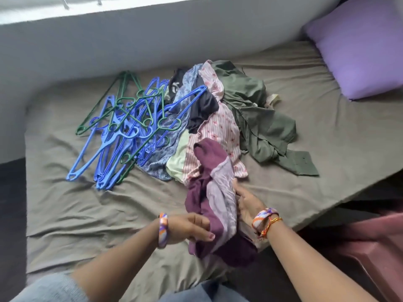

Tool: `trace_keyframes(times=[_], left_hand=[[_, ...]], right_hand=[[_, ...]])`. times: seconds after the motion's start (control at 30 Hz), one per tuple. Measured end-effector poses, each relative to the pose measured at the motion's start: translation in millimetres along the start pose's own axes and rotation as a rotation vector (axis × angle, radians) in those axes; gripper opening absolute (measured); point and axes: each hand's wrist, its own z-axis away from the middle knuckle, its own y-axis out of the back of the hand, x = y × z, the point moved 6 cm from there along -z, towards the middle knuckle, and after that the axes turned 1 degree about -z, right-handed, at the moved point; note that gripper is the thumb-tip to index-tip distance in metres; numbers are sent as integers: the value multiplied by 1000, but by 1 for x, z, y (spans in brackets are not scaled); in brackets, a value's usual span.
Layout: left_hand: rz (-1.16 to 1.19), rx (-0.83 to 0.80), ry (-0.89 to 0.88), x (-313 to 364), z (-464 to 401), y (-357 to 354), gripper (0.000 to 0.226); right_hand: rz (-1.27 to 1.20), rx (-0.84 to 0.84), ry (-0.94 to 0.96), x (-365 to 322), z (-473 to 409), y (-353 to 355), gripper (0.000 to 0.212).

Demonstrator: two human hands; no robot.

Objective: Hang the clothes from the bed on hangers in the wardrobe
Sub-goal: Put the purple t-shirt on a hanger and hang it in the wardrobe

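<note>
Both hands hold one purple garment (214, 205) at the bed's (72, 205) near edge: left hand (192, 228) pinching it, right hand (247, 202) gripping its side. Behind lie a clothes pile (220, 118) and tangled blue and green hangers (128, 127), too many to count.

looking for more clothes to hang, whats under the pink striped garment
A pale green garment pokes out from under the pink striped garment at its left edge. Anything else beneath it is covered.

head view, close above the bed (87, 203), facing forward and down
</note>
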Motion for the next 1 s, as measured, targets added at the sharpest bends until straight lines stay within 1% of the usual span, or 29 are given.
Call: trace_keyframes(times=[0.03, 0.07, 0.1, 0.13, 0.17, 0.2, 0.23, 0.27, 0.3, 0.37, 0.43, 0.47, 0.5, 0.53, 0.57, 0.6, 0.63, 0.67, 0.7, 0.73, 0.77, 0.8, 0.83, 0.87, 0.9, 0.93, 0.97, 1.0], left_hand=[[-14, -15, 61, -14, 6, -4, 24], [-17, 21, 125, -28, 10, -2, 25], [-4, 103, 185, -42, 15, 4, 25], [52, 241, 242, -54, 20, 14, 23], [154, 400, 296, -69, 26, 25, 18], [305, 561, 333, -80, 33, 35, 20], [451, 702, 338, -89, 39, 46, 30], [541, 780, 336, -95, 43, 54, 41], [603, 792, 310, -97, 44, 59, 47], [645, 681, 221, -82, 41, 59, 44], [596, 542, 181, -63, 36, 54, 39], [558, 491, 175, -54, 35, 50, 35], [523, 448, 171, -47, 32, 46, 29], [496, 418, 160, -40, 31, 43, 26], [475, 397, 130, -35, 28, 39, 28], [471, 385, 87, -30, 25, 36, 29], [455, 393, 11, -24, 22, 33, 22], [406, 394, -74, -15, 21, 27, 8], [291, 373, -136, -8, 21, 19, 7], [149, 311, -170, -2, 20, 7, 15], [-21, 221, -178, -1, 17, -6, 22], [-193, 136, -182, 1, 17, -20, 30], [-332, 66, -177, -3, 16, -28, 37], [-430, 15, -173, -7, 18, -33, 40], [-465, -43, -139, -14, 18, -37, 39], [-461, -88, -129, -17, 21, -40, 35], [-409, -135, -105, -22, 25, -42, 27], [-328, -156, -72, -25, 29, -44, 13]], right_hand=[[22, 7, 35, 3, 3, -5, 34], [74, 31, 47, 9, 5, -8, 27], [112, 65, 40, 17, 5, -8, 18], [131, 82, 26, 24, 7, -9, 11], [116, 91, 0, 31, 8, -10, 9], [85, 89, -22, 37, 8, -9, 11], [50, 81, -45, 41, 10, -11, 14], [-2, 65, -65, 45, 11, -13, 18], [-39, 64, -77, 46, 14, -15, 23], [-88, 54, -56, 43, 18, -16, 29], [-69, 57, -19, 35, 24, -17, 32], [-15, 123, 25, 30, 25, -13, 34], [69, 228, 78, 23, 26, -8, 32], [167, 376, 119, 17, 25, 4, 27], [265, 509, 137, 10, 25, 13, 24], [350, 590, 107, 7, 22, 21, 26], [414, 611, 66, 7, 18, 23, 38], [504, 589, 26, 6, 15, 20, 54], [584, 543, 13, 10, 9, 18, 68], [630, 502, 22, 12, 10, 10, 81], [622, 464, 38, 16, 13, 1, 91], [563, 430, 47, 21, 16, -5, 93], [541, 389, 55, 26, 21, -10, 86], [571, 356, 33, 33, 22, -11, 80], [636, 333, 23, 37, 23, -12, 82], [679, 344, 6, 40, 23, -9, 86], [661, 358, 6, 42, 23, -6, 87], [613, 368, 11, 39, 25, -5, 87]])
